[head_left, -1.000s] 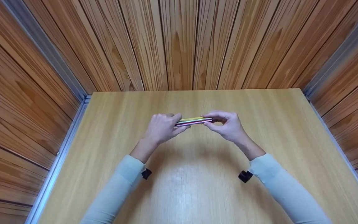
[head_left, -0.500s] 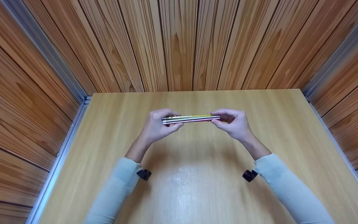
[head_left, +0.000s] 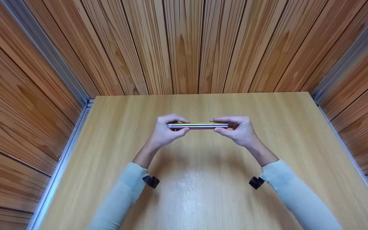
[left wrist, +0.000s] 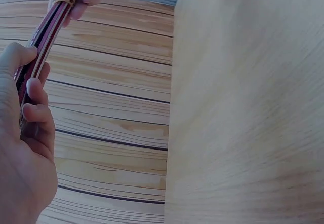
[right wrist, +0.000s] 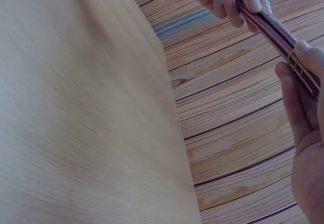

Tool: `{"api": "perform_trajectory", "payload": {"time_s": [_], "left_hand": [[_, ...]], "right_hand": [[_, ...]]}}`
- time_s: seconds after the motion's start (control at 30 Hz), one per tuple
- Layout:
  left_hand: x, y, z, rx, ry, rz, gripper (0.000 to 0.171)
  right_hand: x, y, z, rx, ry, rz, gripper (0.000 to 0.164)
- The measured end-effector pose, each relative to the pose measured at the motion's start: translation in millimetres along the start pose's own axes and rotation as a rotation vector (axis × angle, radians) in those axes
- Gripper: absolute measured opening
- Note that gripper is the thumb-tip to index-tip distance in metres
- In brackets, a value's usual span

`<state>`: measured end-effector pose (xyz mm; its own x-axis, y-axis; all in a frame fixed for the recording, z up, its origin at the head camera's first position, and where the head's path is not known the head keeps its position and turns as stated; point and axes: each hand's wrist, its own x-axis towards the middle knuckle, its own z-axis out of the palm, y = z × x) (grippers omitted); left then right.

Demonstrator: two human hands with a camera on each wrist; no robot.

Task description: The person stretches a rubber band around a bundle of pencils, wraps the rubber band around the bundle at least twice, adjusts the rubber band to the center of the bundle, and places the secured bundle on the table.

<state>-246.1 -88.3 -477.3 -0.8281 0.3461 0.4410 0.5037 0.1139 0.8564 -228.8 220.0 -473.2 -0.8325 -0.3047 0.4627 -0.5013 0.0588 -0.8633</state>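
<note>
A bundle of several slim coloured pencils (head_left: 201,126) spans level between my two hands, above the table. Yellow, white and dark red stripes run along it. My left hand (head_left: 165,132) grips its left end between thumb and fingers. At the other end, my right hand (head_left: 241,130) pinches the bundle with thumb and fingertips. In the right wrist view a yellowish rubber band (right wrist: 294,63) wraps around the pencils beside the right thumb. The fingers hide part of both pencil ends.
Beneath the hands lies a light wooden table (head_left: 187,179). Wood-plank walls (head_left: 184,48) rise at the back and sides, with metal rails (head_left: 59,153) along the edges. A small black device (head_left: 256,182) sits at each wrist.
The left hand has slid leftward along the bundle and now holds its end, exposing more of the pencils. The right hand has shifted slightly right. The bundle has turned from tilted to level.
</note>
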Motion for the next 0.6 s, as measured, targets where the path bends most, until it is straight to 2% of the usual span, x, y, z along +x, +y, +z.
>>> {"api": "perform_trajectory", "payload": {"time_s": [0.17,0.3,0.6], "left_hand": [[-2.7,-2.1,-4.4,-0.041,0.036,-0.042,0.022],[-4.2,-1.7,-2.7,-0.048,0.045,-0.051,0.022],[-6.0,-3.2,5.8,-0.088,0.067,-0.117,0.02]], "right_hand": [[-1.3,0.0,-7.7,0.057,0.031,-0.007,0.027],[-1.7,-0.1,-8.6,0.028,0.045,-0.009,0.021],[-0.6,-2.7,-3.2,-0.012,0.077,0.04,0.02]]}}
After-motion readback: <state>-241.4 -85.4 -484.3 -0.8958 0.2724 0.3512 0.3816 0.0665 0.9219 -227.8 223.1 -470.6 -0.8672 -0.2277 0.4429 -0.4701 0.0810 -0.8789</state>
